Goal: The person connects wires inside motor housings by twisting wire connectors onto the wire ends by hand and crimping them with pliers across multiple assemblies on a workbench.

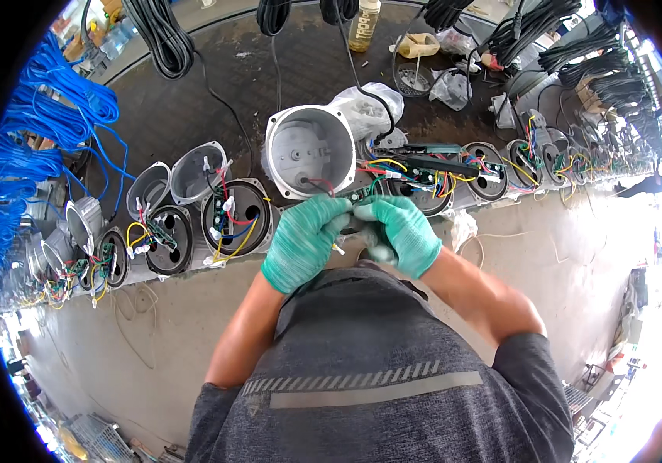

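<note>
"Head view first: how are our fingers (336,207)?"

"Curled inward, our green-gloved left hand (306,241) and right hand (406,231) nearly meeting, the right partly blurred; whether they're clamped on anything, we cannot tell."

"And our circuit board (358,194)?"

"Small, green, right at our fingertips; a round grey housing (311,147) sits just beyond our left fingers, its open mouth facing us."

"Any writing?"

"Large lettering on a yellowish bottle (365,27), well ahead of our fingers."
</note>
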